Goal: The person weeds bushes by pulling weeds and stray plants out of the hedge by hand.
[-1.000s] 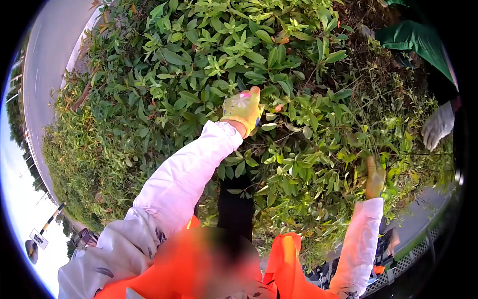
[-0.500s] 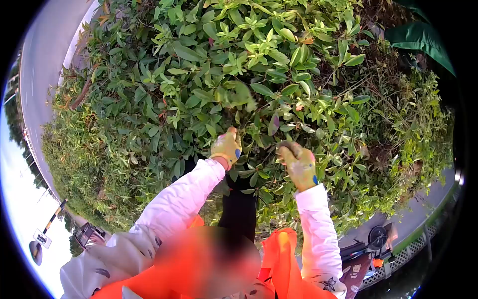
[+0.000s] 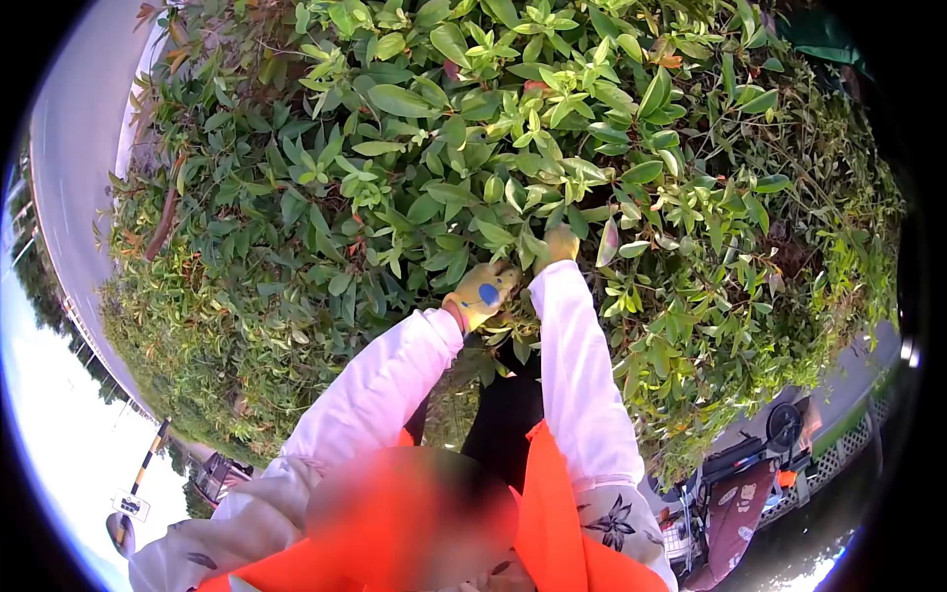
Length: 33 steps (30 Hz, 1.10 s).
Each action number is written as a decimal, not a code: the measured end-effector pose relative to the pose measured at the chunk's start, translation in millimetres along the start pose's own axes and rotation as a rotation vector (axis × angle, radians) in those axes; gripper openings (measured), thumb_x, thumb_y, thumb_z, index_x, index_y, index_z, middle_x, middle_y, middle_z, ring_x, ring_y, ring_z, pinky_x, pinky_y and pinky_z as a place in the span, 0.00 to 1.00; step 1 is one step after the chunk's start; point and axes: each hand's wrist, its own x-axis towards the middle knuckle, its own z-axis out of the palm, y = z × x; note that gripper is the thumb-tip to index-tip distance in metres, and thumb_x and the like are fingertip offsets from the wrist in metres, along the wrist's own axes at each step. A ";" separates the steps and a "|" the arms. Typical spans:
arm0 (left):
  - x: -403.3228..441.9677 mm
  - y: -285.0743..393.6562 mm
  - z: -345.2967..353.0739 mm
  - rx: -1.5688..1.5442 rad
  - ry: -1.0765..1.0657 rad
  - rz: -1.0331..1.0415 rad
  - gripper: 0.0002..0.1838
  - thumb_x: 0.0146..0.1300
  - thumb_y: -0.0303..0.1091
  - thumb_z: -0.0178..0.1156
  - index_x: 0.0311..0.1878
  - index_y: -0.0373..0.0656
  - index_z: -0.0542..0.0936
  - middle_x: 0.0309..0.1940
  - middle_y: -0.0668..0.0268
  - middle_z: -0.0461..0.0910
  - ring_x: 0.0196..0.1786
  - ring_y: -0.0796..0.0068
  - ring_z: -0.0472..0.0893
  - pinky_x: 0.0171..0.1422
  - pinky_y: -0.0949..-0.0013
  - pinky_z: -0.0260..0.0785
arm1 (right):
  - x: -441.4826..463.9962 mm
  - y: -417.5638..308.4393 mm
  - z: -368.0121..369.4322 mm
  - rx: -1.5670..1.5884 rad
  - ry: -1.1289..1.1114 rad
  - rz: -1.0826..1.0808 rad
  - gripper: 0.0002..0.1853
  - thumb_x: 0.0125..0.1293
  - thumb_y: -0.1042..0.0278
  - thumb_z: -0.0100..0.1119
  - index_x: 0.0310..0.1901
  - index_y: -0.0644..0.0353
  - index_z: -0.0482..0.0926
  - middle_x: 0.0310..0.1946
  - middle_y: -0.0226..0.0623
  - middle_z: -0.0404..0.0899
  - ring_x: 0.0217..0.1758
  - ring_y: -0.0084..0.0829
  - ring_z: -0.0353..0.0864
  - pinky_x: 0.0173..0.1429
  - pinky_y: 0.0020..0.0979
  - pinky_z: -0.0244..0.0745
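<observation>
A dense leafy shrub [image 3: 395,148] spreads in front of me, its green leaves mixed with a few reddish ones. My left hand [image 3: 481,296], in a yellow glove with a blue spot, is at the shrub's near side with its fingers curled closed; what they hold, if anything, is hidden. Just to its right and a little farther in, my right hand [image 3: 558,247] reaches among the leaves. Foliage covers its fingers, so their position does not show. Both forearms wear white sleeves, and an orange vest [image 3: 557,513] covers my front.
A paved road [image 3: 74,187] curves past the shrub on the left. At the lower right stand a parked two-wheeler [image 3: 735,493] and a white lattice fence [image 3: 829,464]. Dark green fabric [image 3: 829,44] shows at the upper right. My dark-trousered leg [image 3: 503,424] stands against the shrub.
My right hand has moved left and deeper into the leaves. My left hand has shifted slightly right, so the two hands are now closer together. The view has tilted a little.
</observation>
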 end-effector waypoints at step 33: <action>-100.3 102.4 -29.8 -0.477 0.125 -0.260 0.20 0.70 0.46 0.48 0.53 0.37 0.69 0.37 0.66 0.75 0.30 0.81 0.74 0.32 0.77 0.68 | -86.2 5.0 -117.6 1.700 0.011 0.100 0.26 0.63 0.60 0.55 0.63 0.54 0.67 0.58 0.43 0.71 0.51 0.39 0.79 0.56 0.36 0.74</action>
